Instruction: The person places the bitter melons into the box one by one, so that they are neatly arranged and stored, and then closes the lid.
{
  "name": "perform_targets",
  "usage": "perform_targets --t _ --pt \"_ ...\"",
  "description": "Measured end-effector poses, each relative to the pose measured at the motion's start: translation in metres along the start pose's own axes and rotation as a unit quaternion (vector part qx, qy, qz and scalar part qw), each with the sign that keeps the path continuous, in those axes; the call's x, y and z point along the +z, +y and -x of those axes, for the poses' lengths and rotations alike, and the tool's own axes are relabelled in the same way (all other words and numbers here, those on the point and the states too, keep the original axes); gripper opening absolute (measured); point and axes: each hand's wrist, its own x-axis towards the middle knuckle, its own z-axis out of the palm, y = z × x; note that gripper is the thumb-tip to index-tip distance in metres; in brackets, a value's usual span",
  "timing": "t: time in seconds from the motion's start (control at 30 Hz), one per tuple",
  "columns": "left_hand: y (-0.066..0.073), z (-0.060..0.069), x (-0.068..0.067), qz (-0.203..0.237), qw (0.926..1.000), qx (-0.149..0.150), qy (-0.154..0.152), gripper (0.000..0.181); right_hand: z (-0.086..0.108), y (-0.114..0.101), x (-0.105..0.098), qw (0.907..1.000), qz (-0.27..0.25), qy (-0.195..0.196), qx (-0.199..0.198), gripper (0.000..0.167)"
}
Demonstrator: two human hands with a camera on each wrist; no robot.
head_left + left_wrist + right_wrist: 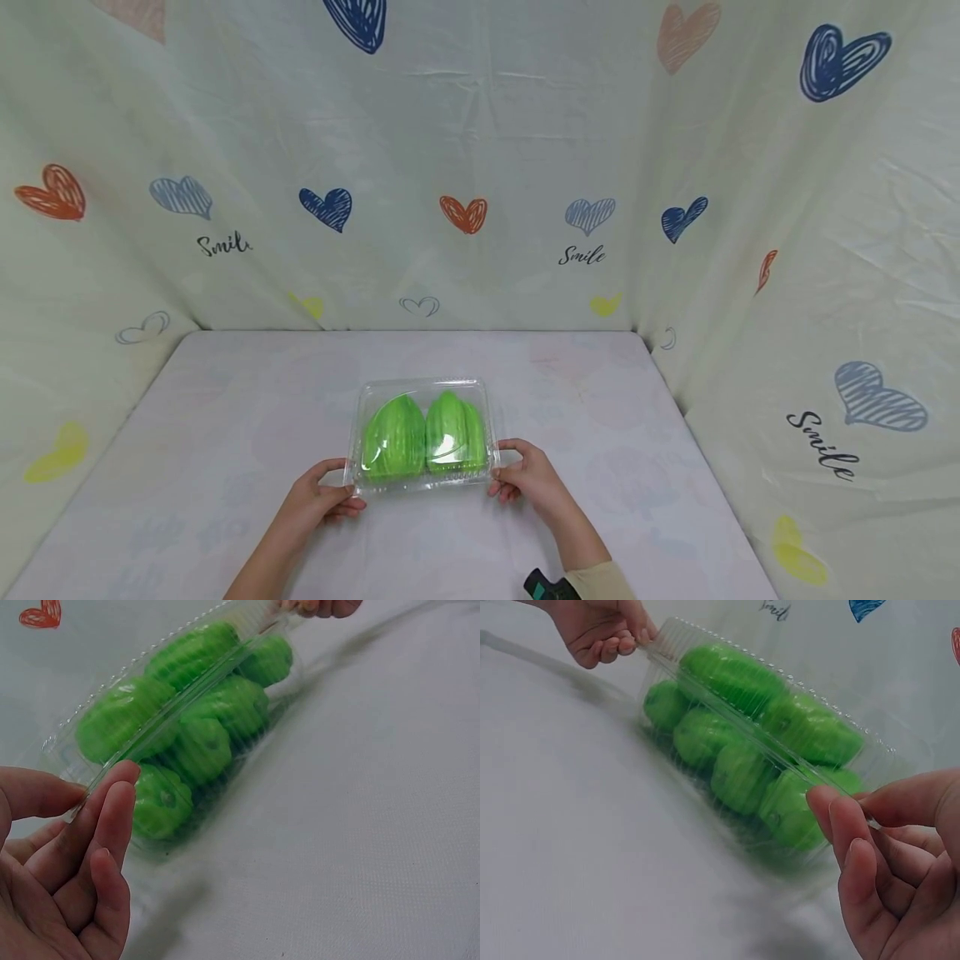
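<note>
A clear plastic clamshell box is in front of me, its lid down. Inside are several bright green, ridged pieces that look like vegetables, stacked in two layers in the wrist views. At the box's left front corner, my left hand pinches the rim between thumb and fingers. My right hand grips the same rim at the right front corner. Close up in the left wrist view, the left thumb lies over the rim edge and the fingers under it. Whether the box's base touches the table cannot be told.
A pale table spreads around the box. Behind it and along both sides hangs a light curtain printed with hearts and "Smile". A black device sits at my right wrist by a beige sleeve.
</note>
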Motion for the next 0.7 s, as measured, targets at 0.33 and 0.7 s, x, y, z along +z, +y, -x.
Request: perform_targets --t 0.33,0.7 --pt "0.0038 0.0031 0.0015 -0.001 0.9999 0.001 0.013 0.051 -0.0024 -0.0037 0.0038 0.9999 0.003 0.015 0.007 0.047" --pt "0.0045 0.0012 0.0019 0.001 0.9998 0.000 0.022 0.051 -0.0011 -0.0056 0.0048 0.9996 0.007 0.028 0.009 0.048"
